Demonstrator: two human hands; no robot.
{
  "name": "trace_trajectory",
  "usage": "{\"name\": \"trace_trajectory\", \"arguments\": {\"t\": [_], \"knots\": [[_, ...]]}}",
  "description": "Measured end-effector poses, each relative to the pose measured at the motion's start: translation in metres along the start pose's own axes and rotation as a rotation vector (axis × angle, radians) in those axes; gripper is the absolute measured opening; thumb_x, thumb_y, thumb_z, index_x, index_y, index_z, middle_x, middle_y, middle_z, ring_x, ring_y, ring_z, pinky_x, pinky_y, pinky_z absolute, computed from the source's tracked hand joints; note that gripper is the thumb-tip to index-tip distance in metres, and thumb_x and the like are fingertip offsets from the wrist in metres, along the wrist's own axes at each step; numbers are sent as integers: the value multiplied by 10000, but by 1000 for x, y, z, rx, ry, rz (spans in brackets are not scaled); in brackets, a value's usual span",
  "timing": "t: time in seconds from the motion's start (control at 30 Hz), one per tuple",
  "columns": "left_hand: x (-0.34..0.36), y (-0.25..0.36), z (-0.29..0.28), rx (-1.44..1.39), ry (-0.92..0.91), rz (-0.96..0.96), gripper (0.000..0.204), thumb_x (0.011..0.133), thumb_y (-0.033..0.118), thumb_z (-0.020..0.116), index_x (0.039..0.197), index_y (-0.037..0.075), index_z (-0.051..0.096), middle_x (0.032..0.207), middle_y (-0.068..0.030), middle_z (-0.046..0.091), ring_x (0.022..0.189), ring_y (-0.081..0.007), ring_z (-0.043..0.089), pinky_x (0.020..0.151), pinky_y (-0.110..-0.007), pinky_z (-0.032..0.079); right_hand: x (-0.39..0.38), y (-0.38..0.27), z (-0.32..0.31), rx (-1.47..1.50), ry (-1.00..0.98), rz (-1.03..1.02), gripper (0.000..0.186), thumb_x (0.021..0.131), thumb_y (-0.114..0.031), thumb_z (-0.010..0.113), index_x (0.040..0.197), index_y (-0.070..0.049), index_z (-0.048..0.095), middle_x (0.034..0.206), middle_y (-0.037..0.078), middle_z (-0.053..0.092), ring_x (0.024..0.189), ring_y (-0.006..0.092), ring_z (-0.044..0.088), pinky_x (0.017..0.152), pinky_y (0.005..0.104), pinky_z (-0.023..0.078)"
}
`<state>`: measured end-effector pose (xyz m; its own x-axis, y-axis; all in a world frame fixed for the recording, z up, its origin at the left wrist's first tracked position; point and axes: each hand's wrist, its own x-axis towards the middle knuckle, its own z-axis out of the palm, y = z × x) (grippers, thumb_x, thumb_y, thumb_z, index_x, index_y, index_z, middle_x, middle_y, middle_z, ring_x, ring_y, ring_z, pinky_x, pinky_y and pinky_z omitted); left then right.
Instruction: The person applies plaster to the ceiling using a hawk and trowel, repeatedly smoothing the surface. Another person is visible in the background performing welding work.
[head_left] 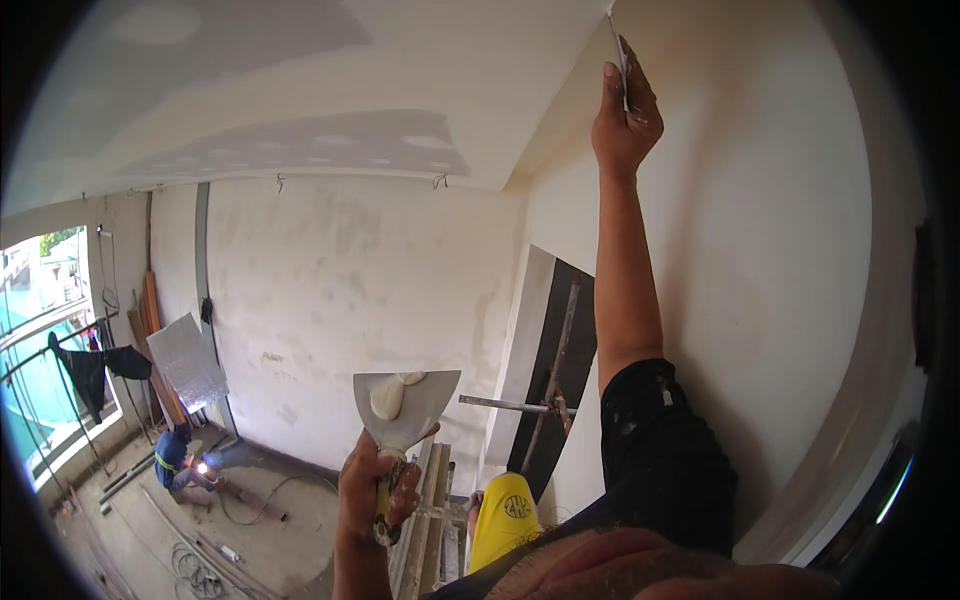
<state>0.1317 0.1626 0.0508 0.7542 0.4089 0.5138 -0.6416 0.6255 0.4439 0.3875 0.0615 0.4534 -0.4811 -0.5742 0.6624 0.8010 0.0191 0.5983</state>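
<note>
My left hand [366, 490] is wrapped round the handle of a wide putty knife [412, 428], held blade up at the lower middle. A lump of white putty [390, 396] sits on its flat blade. High at the upper right, my right hand [630, 120] reaches up with the arm stretched. It pinches a thin scraper [620, 62], seen nearly edge-on, between thumb and fingers. The scraper's tip is at the corner where the ceiling [540, 70] meets the right-hand wall [770, 200]. Whether it touches the surface is too small to tell.
Metal scaffold pipes [520, 405] stand before a dark opening. Long planks [420, 520] lie below me, beside a yellow garment [505, 515]. Far down on the floor, a crouching person [178, 465] works at a bright spark. Coiled cable [195, 570] and pipes lie nearby; a window [45, 340] is at left.
</note>
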Motion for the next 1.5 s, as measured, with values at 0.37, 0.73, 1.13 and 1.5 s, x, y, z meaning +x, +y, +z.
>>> {"name": "trace_trajectory", "arguments": {"t": [0.37,0.73,1.13,1.5], "knots": [[-3,3,4,-70,-5,-42,696,900,91,462,1536,51,182,1390,-347,446,507,-155,561,266,-228,411,-19,17,5,-59,-44,75,308,880,88,635,1170,7,700,1166,133,723,1052,263,706,887,312,573],[0,2,0,-64,44,-41,685,903,87,452,1530,35,183,1373,-364,450,488,-153,547,268,-220,408,-71,55,16,7,-56,104,298,881,111,625,1158,27,695,1171,152,717,1098,290,695,929,338,571],[3,4,13,-13,167,-111,675,898,125,463,1518,34,213,1176,-330,565,380,-161,413,269,-235,363,-124,45,-20,-137,79,520,281,920,-133,713,1162,10,701,1123,115,731,985,204,695,896,334,523],[-16,20,34,-185,64,-132,707,880,70,451,1521,-3,160,1401,-387,407,480,-155,449,271,-229,358,-228,-201,-70,1197,-495,1053,236,891,55,672,1102,-42,710,1086,145,729,1093,313,677,930,446,546]]}}
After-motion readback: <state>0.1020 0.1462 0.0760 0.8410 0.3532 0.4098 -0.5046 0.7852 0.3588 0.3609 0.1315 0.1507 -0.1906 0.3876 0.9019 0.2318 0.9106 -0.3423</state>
